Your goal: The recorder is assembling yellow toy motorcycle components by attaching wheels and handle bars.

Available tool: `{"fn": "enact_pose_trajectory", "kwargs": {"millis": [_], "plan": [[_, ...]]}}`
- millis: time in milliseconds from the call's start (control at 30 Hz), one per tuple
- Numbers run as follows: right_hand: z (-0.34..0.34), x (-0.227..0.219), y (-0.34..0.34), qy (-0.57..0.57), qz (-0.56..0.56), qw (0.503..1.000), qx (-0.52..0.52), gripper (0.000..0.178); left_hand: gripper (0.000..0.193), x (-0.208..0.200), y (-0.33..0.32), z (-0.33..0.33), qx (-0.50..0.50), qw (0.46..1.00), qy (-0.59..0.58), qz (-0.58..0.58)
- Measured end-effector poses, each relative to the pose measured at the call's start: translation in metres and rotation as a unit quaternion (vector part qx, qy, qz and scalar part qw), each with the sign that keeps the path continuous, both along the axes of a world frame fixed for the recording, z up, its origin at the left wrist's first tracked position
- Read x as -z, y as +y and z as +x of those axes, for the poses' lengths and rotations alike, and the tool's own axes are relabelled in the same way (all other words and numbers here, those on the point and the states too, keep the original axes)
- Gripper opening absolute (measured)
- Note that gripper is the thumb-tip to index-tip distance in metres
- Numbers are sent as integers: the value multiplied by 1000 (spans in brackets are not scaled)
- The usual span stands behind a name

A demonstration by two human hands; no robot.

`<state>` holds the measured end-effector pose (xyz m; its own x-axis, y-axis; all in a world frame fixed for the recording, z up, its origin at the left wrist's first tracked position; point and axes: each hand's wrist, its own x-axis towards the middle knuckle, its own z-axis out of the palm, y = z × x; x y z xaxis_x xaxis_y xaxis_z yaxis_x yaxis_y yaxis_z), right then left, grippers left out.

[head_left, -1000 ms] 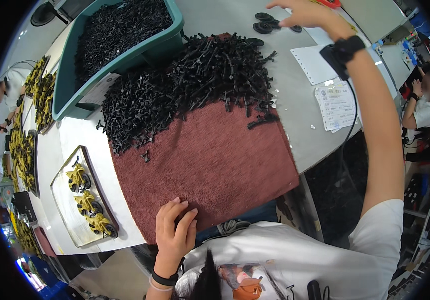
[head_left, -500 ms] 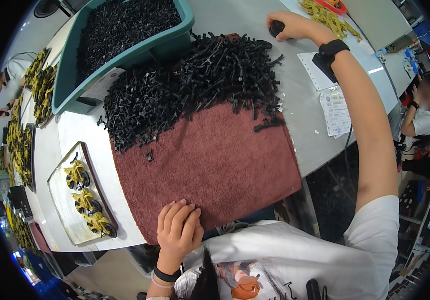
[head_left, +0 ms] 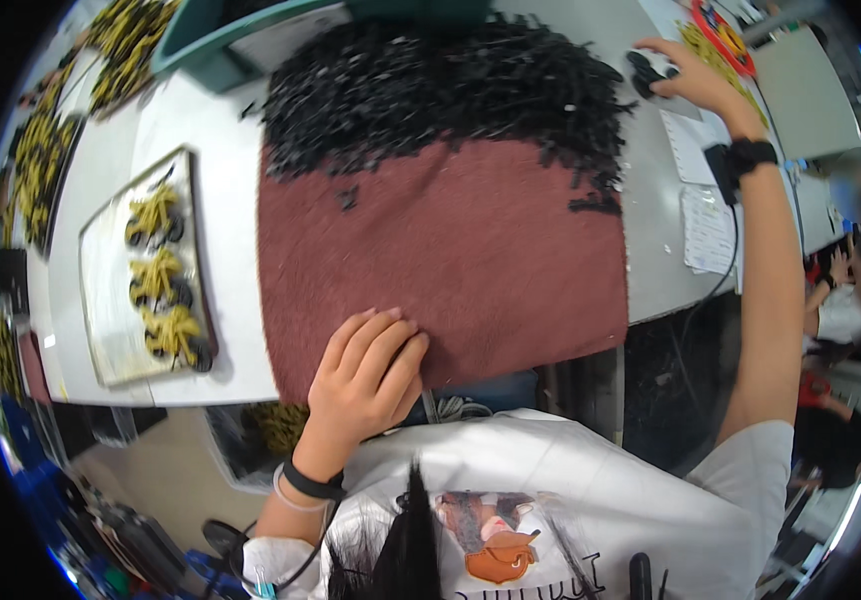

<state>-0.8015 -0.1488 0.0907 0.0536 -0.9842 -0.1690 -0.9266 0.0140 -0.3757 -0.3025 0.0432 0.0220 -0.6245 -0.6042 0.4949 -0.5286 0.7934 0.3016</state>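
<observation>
Now, right hand (head_left: pixel 688 82): thumb and fingers are sitting around black wheels (head_left: pixel 641 76), far right on the desk (head_left: pixel 652 260); I can't tell if it's gripping.
Left hand (head_left: pixel 370 375): is resting on the red-brown towel (head_left: pixel 470 230), fingers loosely bent.
Black bits (head_left: pixel 370 100): are lying heaped on the towel.

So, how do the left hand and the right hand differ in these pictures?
The left hand rests on the reddish-brown cloth; the right hand is stretched out at black round parts. The left wrist has a narrow black band, the right a bulkier black strap. Both hands are bare.
</observation>
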Motion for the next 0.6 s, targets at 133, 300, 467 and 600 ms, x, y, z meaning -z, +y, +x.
{"fn": "enact_pose_trajectory", "kwargs": {"millis": [133,300,467,600], "plan": [[14,-35,26,64,-90,987,-113,60,24,4,4,9,18,997,56,-41],[120,-102,97,77,-68,988,-119,49,29,17,29,43,12,980,186,-75],[272,-123,197,8,-27,969,-244,46,23,58,89,130,-161,965,203,-33],[342,-106,259,10,132,915,-382,51,17,139,134,212,-345,905,150,200]]}}
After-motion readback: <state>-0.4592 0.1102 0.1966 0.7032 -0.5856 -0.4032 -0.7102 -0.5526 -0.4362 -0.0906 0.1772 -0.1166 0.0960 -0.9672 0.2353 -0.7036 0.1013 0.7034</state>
